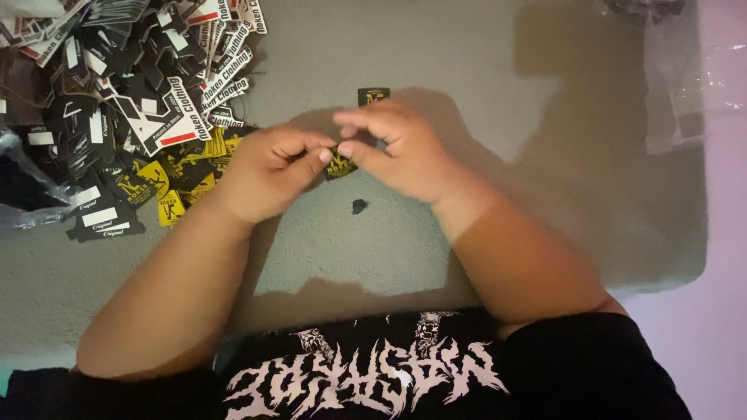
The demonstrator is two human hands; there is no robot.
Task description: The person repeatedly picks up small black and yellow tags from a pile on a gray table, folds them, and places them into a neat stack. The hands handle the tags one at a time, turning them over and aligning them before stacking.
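Both hands, left (268,167) and right (397,148), pinch small tag (340,163) between fingers, above grey surface (436,47), right of tag pile (117,101). Best keep grip near tag edge, tag flat.

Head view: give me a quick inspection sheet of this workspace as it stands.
Surface: grey felt-like mat, partly in shadow.
Job's things: small black-and-yellow fabric label pinched between both hands; another small black-and-yellow label lies flat beyond them; tiny dark scrap lies below the hands.
Clutter: heap of black-and-white card hang tags at upper left, with yellow-and-black labels along its lower edge; clear plastic bag at far left.
Grippers: left hand and right hand, fingertips closed on the label.
Cables: nothing seen.
Surroundings: clear plastic sheet at upper right; person's black printed shirt at the bottom.
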